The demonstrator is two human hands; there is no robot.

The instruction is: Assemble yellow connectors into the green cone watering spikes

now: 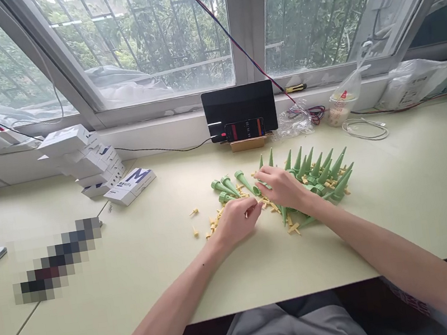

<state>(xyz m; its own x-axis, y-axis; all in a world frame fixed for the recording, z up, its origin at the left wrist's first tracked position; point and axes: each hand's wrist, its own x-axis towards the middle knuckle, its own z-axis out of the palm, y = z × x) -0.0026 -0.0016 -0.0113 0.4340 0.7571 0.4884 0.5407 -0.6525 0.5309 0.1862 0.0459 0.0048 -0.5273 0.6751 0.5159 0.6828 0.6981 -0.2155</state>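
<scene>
My right hand (282,185) has its fingers bent around a green plastic cone (256,190), whose round open end shows beside the fingertips; the rest is covered by the hand. Close to it, my left hand (237,221) is closed low over the table, thumb and fingers together; what they pinch, if anything, is hidden. Small yellow plastic pieces (213,226) lie around and under the left hand. Beyond it rest several loose green cones (229,184). To the right of my right hand spreads a pile of green spikes (326,171) mixed with yellow pieces (295,228).
A phone (245,129) leans before a black tablet (239,103) at the back. White boxes (86,158) are stacked at the left, with one box (131,186) lying beside them. A bagged drink cup (341,106) and a white cable (365,129) sit back right.
</scene>
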